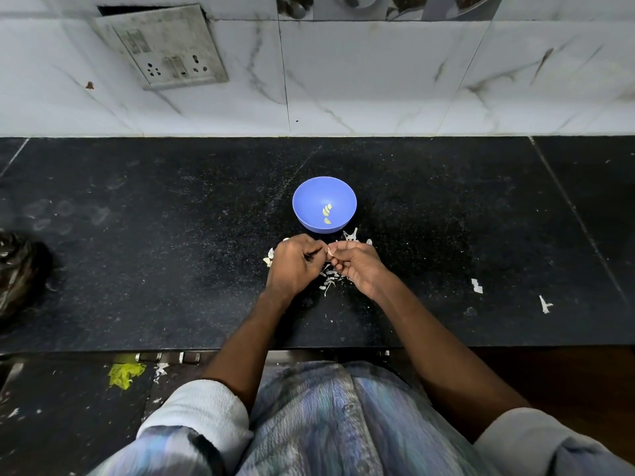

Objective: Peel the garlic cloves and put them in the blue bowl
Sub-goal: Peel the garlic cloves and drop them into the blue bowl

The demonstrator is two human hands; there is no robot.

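Hands meet just in front of the blue bowl (324, 204), seen from the head camera looking down on a black stone counter (171, 235). The left hand (294, 266) has its fingers curled, knuckles up; the right hand (357, 267) is curled too, and between the two sets of fingertips a small pale garlic clove (330, 251) shows, pinched by both. Most of the clove is covered by the fingers, so how much skin is left on it cannot be told. In the bowl lie three peeled cloves (326, 211), yellowish, low on the near inner wall. White garlic skins (331, 278) are scattered under and between the hands, partly hidden by them; more scraps (351, 234) lie just beside the bowl's near right side, and a few pale pieces (268, 258) peek out left of the left hand, too covered to tell whether cloves or skin. Two white scraps (477, 285) lie well apart on the right of the counter. A dark crumpled plastic bag (20, 273) is cut off by the left edge. Behind the counter rises a marbled white tile wall (378, 80) with a grimy switch plate (165, 46). The counter's near edge runs just under the forearms; bare stone spreads wide to either side of the bowl. The floor below shows a yellow scrap (125, 374), blurred.
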